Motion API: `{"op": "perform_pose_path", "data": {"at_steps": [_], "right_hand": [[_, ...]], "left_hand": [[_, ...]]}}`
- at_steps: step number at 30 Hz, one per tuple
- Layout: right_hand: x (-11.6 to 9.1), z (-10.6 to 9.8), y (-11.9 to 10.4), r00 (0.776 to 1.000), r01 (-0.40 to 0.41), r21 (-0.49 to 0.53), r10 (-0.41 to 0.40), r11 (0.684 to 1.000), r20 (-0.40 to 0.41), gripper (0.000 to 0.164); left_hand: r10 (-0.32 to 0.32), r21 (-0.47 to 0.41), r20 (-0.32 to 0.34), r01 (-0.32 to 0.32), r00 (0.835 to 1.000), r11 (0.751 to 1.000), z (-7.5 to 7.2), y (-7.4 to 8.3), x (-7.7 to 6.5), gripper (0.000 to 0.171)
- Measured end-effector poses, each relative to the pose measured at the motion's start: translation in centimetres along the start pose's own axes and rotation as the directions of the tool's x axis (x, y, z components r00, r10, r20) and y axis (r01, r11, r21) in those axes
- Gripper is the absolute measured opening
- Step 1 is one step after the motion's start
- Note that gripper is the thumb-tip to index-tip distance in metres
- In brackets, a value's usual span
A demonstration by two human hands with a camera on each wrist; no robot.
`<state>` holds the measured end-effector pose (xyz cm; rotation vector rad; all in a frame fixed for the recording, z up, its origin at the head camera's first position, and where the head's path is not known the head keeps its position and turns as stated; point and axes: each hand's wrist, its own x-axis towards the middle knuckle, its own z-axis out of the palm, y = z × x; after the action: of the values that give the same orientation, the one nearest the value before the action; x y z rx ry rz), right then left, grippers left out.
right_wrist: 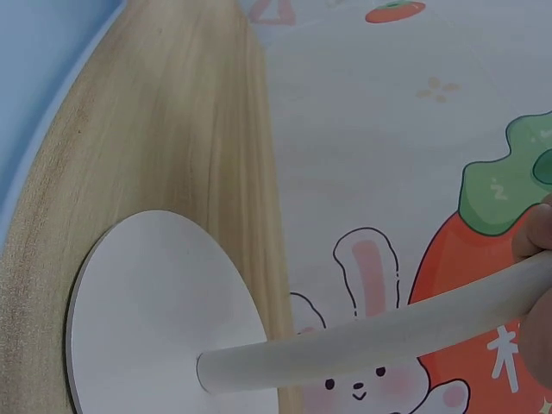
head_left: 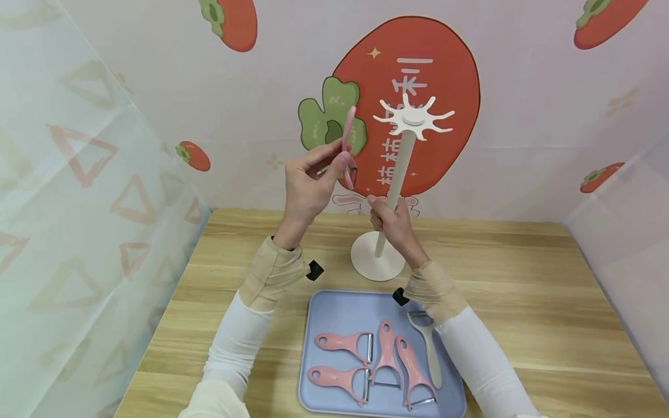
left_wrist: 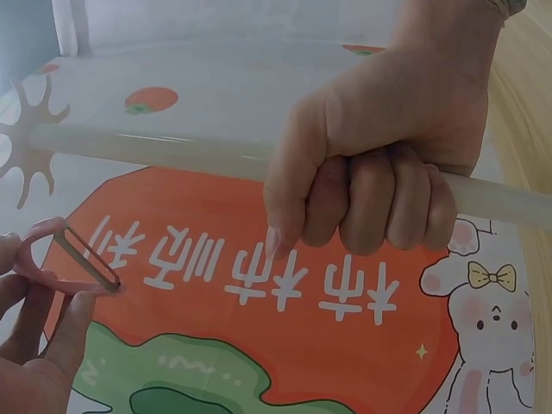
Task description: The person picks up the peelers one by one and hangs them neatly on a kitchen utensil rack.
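Observation:
My left hand [head_left: 309,188] pinches a pink peeler [head_left: 348,139] upright, left of the top of a white rack stand [head_left: 399,168]. In the left wrist view the peeler's metal blade [left_wrist: 91,255] shows between its two arms. My right hand [head_left: 393,223] grips the stand's pole low down, fingers wrapped round it. The stand's round base [head_left: 366,258] rests on the table, and its top spreads into several curved hooks [head_left: 441,125] with nothing hung on them.
A blue tray [head_left: 334,305] lies in front of the stand. On it are several pink peelers [head_left: 340,342] and one white peeler [head_left: 430,348]. Behind the wooden table [head_left: 512,290] hangs a printed backdrop [head_left: 261,104]; a light curtain [head_left: 68,191] borders the left side.

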<state>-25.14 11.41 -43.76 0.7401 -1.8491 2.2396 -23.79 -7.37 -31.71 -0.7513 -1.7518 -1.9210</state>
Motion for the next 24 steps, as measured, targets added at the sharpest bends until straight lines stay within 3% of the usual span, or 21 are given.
{"op": "perform_pose_path", "data": {"at_steps": [12, 19, 24], "right_hand": [[0.0, 0.0, -0.1, 1.0, 0.009, 0.004, -0.009, 1.0, -0.004, 0.058], [0.1, 0.1, -0.1, 1.0, 0.004, 0.005, -0.004, 1.0, -0.009, 0.056], [0.0, 0.3, -0.1, 1.0, -0.004, 0.015, 0.004, 1.0, -0.013, 0.057]], "left_hand": [[0.016, 0.013, 0.024, -0.016, 1.0, 1.0, 0.0, 0.2, 1.1, 0.03], [0.071, 0.011, 0.053, -0.072, 0.996, 0.997, 0.4, 0.3, 1.9, 0.033], [0.045, 0.002, 0.055, -0.045, 0.998, 0.999, 0.5, 0.1, 2.2, 0.032]]}}
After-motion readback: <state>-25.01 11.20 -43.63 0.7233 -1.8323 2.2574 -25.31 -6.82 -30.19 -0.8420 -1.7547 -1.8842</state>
